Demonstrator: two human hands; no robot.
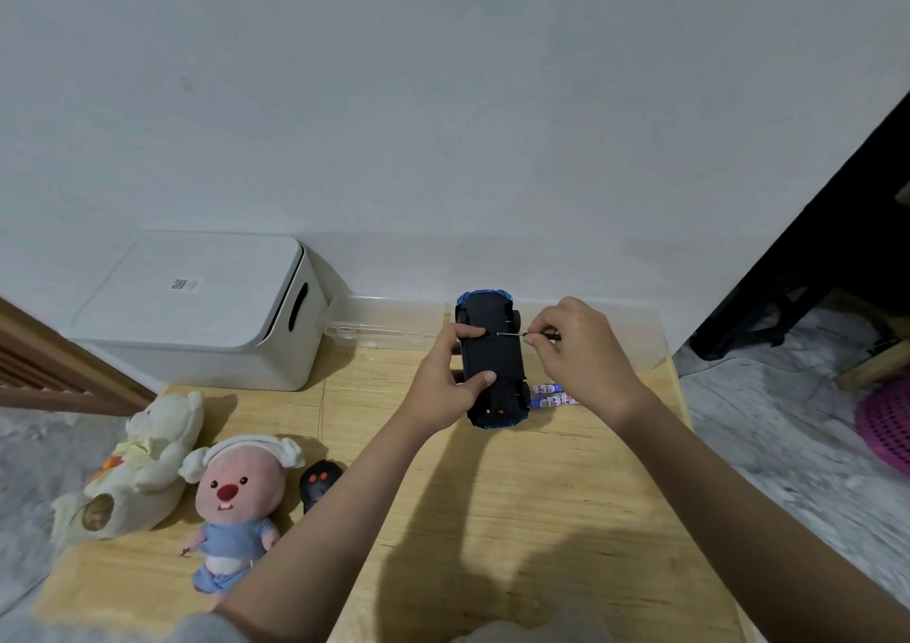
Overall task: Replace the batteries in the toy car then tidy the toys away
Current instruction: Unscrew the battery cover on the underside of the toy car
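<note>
A blue toy car [494, 361] is held upside down above the wooden table [492, 519], its black underside facing me. My left hand [450, 381] grips its left side, thumb and forefinger on the underside. My right hand [581, 351] pinches a thin screwdriver [534, 335] whose tip touches the middle of the underside. Two white-and-blue batteries [554, 395] lie on the table just right of the car, below my right hand. A black remote control with orange buttons [319, 487] lies at the left, partly behind my left forearm.
A white lidded storage box [197, 312] stands at the back left against the wall. A clear plastic lid or tray [394, 322] lies behind the car. A cream bear plush [133, 465] and a pink plush in blue clothes [236, 504] lie at the left. A purple basket [886, 425] sits on the floor right.
</note>
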